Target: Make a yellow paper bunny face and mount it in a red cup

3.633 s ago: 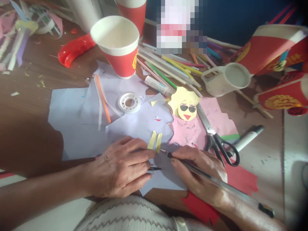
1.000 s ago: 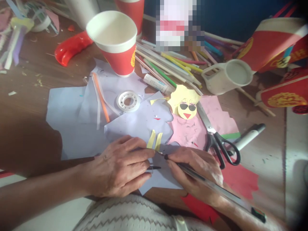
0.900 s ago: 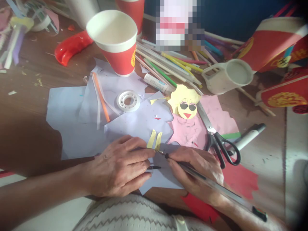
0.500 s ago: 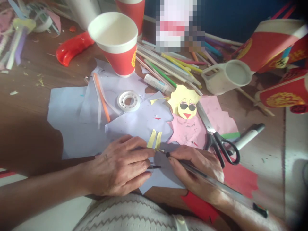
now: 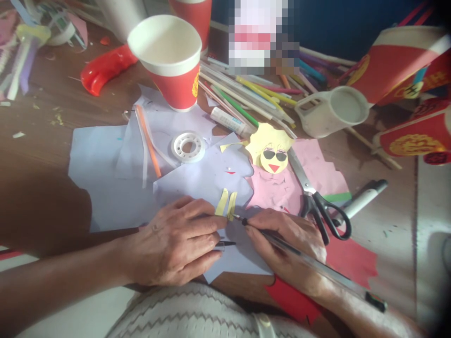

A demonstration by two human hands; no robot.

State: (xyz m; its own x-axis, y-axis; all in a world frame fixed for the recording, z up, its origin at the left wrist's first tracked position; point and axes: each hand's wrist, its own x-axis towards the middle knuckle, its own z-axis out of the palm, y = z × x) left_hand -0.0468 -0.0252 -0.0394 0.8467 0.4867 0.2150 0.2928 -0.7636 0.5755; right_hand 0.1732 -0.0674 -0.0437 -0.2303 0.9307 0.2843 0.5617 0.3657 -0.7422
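Observation:
My right hand (image 5: 291,239) grips a clear-barrelled pen (image 5: 317,267) close to its tip, which touches the lower end of the right one of two narrow yellow paper strips (image 5: 231,203). Fingers closed, my left hand (image 5: 179,239) rests on the bluish paper (image 5: 243,260), its index fingertip at the base of the strips. From under its fingers juts a black, pointed pen cap (image 5: 227,243); the thumb is hidden. Beyond lies a yellow paper head (image 5: 271,150) with sunglasses and a red mouth, on pink paper (image 5: 273,192).
Black-handled scissors (image 5: 310,192) and a capped marker (image 5: 366,202) lie right of the paper head. A white tape ring (image 5: 188,147), glue stick (image 5: 230,122) and red-white paper cup (image 5: 169,61) stand or lie farther back. Coloured sticks (image 5: 246,96) and a white mug (image 5: 331,112) are behind.
The pen's rear end has swung slightly down and left, and its tip has shifted a little up at the strip. My left hand stays almost still.

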